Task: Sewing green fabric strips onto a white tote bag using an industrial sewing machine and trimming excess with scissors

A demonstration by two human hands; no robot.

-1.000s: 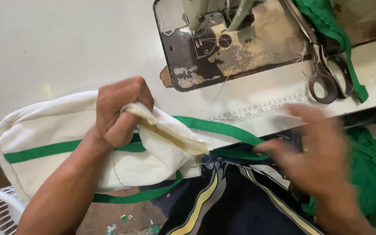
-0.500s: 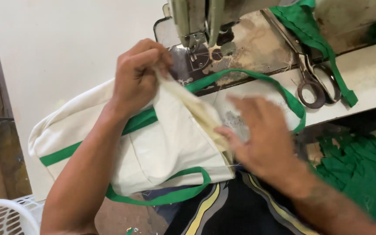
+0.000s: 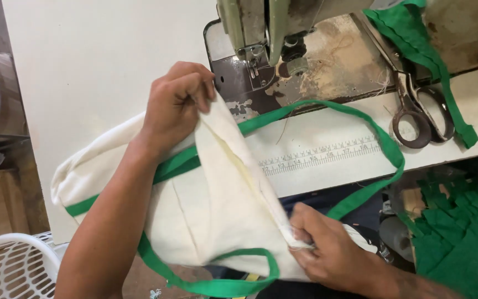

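Note:
A cream cloth bag [image 3: 217, 216] with green trim and green strap handles [image 3: 383, 149] lies stretched between my hands over the front edge of a white sewing table [image 3: 112, 66]. My left hand [image 3: 175, 105] pinches the bag's upper corner just in front of the sewing machine's presser foot [image 3: 253, 66]. My right hand [image 3: 327, 252] grips the bag's lower corner near my lap. The fabric edge runs taut between the two hands.
An old sewing machine [image 3: 283, 33] stands at the top. Large scissors [image 3: 416, 111] lie on the table at the right beside a green strap strip [image 3: 432, 72]. A printed ruler [image 3: 319, 155] marks the table edge. Green fabric pile [image 3: 460, 232] lower right, white plastic basket [image 3: 12, 266] lower left.
My left hand has carried the bag's corner up toward the presser foot. My right hand has slid from the middle of the bag down to its lower corner, pulling the edge taut.

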